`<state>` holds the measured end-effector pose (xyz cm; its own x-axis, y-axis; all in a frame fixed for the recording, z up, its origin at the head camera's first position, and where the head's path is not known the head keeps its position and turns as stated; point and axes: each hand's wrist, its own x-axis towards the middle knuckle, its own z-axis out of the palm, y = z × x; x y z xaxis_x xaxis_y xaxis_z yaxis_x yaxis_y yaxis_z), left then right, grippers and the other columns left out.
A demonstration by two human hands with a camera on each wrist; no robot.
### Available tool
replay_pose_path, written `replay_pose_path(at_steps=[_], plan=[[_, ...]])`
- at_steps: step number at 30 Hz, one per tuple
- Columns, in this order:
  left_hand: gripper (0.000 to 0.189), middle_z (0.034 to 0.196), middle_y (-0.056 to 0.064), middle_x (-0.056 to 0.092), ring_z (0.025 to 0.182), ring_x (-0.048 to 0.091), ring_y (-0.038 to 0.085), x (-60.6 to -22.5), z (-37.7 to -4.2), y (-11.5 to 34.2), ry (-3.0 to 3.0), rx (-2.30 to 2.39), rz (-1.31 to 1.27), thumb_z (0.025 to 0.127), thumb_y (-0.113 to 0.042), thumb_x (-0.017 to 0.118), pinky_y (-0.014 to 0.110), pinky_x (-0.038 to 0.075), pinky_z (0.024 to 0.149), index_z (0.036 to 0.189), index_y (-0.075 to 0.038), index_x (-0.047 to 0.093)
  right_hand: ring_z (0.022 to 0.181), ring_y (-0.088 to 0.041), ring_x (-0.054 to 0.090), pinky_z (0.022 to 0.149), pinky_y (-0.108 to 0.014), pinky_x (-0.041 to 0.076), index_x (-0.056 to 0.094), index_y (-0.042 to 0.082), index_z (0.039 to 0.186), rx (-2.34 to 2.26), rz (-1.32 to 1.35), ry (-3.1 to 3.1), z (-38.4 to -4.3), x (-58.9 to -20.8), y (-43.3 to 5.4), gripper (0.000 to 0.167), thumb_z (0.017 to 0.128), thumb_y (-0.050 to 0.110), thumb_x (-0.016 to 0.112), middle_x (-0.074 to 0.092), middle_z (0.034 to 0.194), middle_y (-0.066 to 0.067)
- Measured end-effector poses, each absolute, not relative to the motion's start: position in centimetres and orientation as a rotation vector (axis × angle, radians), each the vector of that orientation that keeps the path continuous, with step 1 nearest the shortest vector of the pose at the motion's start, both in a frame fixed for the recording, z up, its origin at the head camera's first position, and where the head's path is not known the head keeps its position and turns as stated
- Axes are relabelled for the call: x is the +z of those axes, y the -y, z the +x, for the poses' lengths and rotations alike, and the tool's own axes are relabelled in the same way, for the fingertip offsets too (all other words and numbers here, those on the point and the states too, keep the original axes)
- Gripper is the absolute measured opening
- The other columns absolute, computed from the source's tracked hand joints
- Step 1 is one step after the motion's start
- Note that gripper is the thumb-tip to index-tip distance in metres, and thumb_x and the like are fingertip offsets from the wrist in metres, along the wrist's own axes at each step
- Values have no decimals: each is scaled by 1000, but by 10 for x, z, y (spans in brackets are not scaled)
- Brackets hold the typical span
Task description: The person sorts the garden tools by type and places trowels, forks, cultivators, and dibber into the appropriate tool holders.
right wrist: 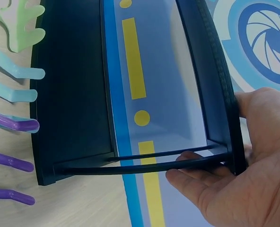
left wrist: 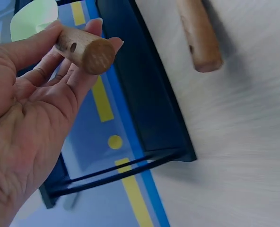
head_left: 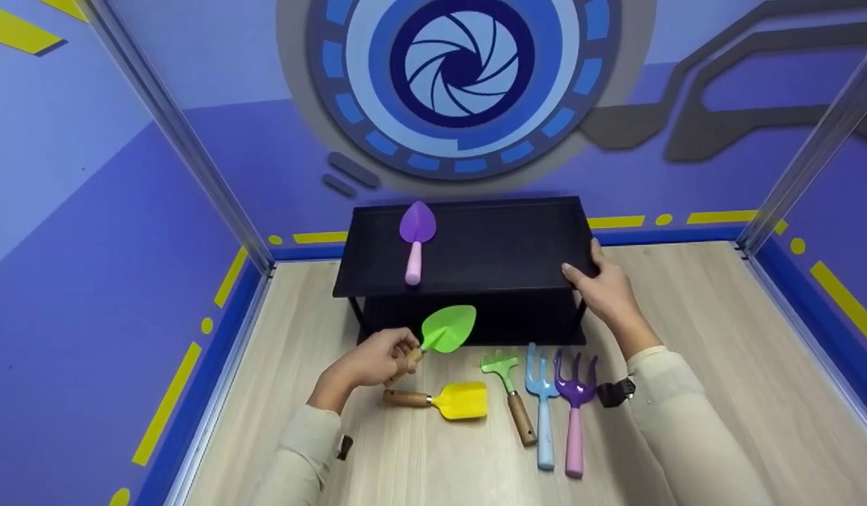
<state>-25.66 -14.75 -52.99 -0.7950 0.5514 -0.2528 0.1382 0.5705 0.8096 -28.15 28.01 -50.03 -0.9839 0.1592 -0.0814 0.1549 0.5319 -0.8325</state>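
Observation:
My left hand (head_left: 374, 357) pinches the wooden handle (left wrist: 98, 56) of a green trowel (head_left: 451, 327), whose blade points up and right in front of the black two-tier shelf (head_left: 504, 246). At the shelf's right end my right hand (head_left: 609, 292) grips the edge of the top tier, thumb on the upper face; the right wrist view shows fingers curled by the side rail (right wrist: 126, 169). A purple trowel (head_left: 417, 223) with a pink handle lies on the left part of the top tier. Just below my left hand, a yellow flat-bladed shovel (head_left: 463, 400) lies on the table.
Right of the yellow shovel lie a small green rake (head_left: 521, 418) with a wooden handle, a light blue fork (head_left: 544, 429) and a purple fork (head_left: 575, 436) with a pink handle. Blue printed walls (head_left: 237, 140) enclose the wooden tabletop (head_left: 714, 316) at the back and sides.

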Motion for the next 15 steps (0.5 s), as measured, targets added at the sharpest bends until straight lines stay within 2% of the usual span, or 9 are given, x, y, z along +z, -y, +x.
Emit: replay_pose_path(at_steps=[3, 10, 15], plan=[[26, 106, 15, 73, 81, 65, 21, -526, -256, 143, -2320, 1133, 578, 100, -8, 70, 32, 59, 63, 125, -5, 64, 165, -45, 18, 133, -59, 25, -1, 19, 171, 1484, -276, 2753, -281, -500, -280, 92, 108, 50, 58, 11, 179, -20], [26, 110, 14, 75, 95, 70, 20, -517, -255, 132, -2319, 1140, 634, 102, -10, 70, 31, 59, 71, 126, -4, 64, 165, -45, 18, 133, -60, 24, -1, 20, 171, 1468, -285, 2777, -281, -499, -279, 92, 107, 51, 57, 11, 178, -21], [26, 111, 16, 77, 95, 74, 20, -510, -254, 123, -2230, 1234, 632, 104, -13, 68, 28, 60, 68, 127, -3, 63, 165, -45, 18, 133, -60, 24, -1, 19, 171, 1469, -284, 2770, -282, -500, -280, 92, 107, 51, 58, 11, 178, -22]])
